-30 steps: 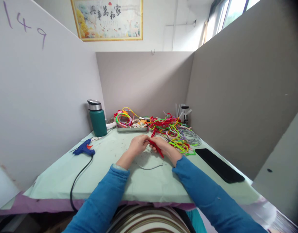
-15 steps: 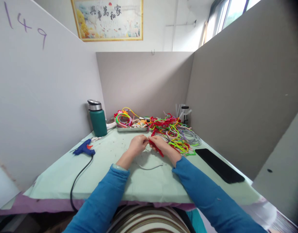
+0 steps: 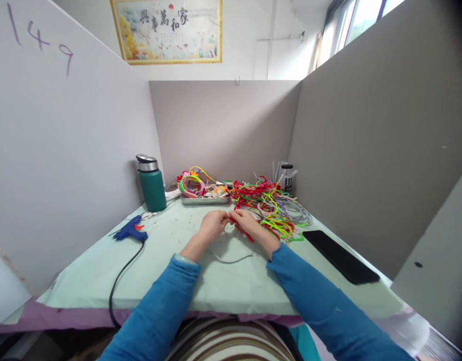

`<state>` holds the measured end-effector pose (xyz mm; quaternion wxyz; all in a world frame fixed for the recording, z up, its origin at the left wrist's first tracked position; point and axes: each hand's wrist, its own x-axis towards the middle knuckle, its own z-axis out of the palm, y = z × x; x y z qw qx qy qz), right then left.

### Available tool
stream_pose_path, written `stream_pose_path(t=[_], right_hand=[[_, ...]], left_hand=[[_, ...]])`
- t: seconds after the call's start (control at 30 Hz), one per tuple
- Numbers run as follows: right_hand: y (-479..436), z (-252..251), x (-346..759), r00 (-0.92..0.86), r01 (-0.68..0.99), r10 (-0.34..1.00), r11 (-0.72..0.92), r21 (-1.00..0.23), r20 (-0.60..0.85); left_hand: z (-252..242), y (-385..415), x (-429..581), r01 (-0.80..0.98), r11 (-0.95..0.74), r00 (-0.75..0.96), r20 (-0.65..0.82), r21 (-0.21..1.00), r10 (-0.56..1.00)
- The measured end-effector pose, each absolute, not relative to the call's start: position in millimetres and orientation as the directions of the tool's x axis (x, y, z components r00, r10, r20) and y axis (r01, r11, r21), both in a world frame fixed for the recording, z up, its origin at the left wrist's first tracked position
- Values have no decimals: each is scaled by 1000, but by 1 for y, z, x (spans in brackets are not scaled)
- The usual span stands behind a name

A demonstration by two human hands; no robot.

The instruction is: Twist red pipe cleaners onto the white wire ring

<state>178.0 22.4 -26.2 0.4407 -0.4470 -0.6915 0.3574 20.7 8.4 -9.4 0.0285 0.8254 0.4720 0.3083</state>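
My left hand (image 3: 215, 223) and my right hand (image 3: 247, 223) meet above the middle of the table, fingertips pinched together. A red pipe cleaner (image 3: 249, 237) runs under my right hand, its free end slanting down toward me. The right fingers are closed on it. At its other end the left fingertips are closed too, and the fingers hide most of the piece there. On the cloth just below the hands lies a thin grey strip (image 3: 234, 261), slightly curved.
Behind my hands stand a metal tray (image 3: 204, 201) of small pieces and a tangled heap of coloured pipe cleaners (image 3: 259, 195). To the left are a green bottle (image 3: 152, 188) and a blue glue gun (image 3: 131, 229) with its cord. A black phone (image 3: 339, 256) lies right. Partitions enclose the table.
My right fingers have shifted slightly and cover more of the red pipe cleaner. The left hand has barely moved, and the things on the table are unchanged.
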Motion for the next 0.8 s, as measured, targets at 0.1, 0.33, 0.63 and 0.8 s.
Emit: stream_pose_path(t=[0.1,0.33,0.63,0.8], right_hand=[[24,-26,179,-231,251,932,334,-908,279],[23,-28,178,-235,375,897,439,-817,374],[9,-21,178,-127,643,565,673,-366,815],[7,-25,175,-272,659,612,681,-319,743]], left_hand=[[-8,7,21,745,-544,348,471,387,811],[-7,8,22,736,-526,318,469,426,824],[-5,8,19,855,-293,85,441,428,893],[-5,9,18,843,-267,38,444,468,895]])
